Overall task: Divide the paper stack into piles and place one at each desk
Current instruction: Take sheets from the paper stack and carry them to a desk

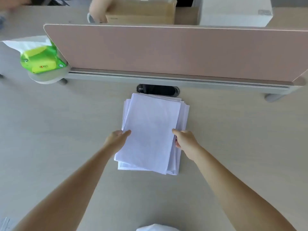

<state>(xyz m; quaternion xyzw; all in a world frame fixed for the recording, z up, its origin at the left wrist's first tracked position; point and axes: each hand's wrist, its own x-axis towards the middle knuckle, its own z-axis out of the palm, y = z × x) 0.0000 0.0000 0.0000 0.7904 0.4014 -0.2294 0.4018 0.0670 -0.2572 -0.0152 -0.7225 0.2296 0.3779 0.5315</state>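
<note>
Counter [50,130]: pale beige laminate, matte, runs under and around both hands. Beyond the hands, a dusty-pink divider panel [166,50] stands upright on a grey rail across the counter's far edge. Past the panel, far side: white box [233,12] ahead-right of the right hand, cardboard box [141,14] straight ahead, touching each other or not, can't tell. Another person's arm [97,10] sits against the cardboard box's left end, blurred.

Paper stack [150,127]: between the two hands, flat on the counter, long edge running away from the person. White sheets, no print readable. Not squared: the upper batch is skewed clockwise over the lower sheets, whose edges fan out on both sides and at the near corner.

Green tissue pack [41,59]: far ahead-left of the left hand, at the panel's end, a white tissue sticking out.

Black oval cable port [158,90]: just beyond the stack's far edge, partly overlapped by it.

Left hand [116,138]: grips the upper batch's left edge, thumb on top, fingers hidden underneath. Right hand [187,141]: grips the right edge, thumb on top, fingers curled under.
</note>
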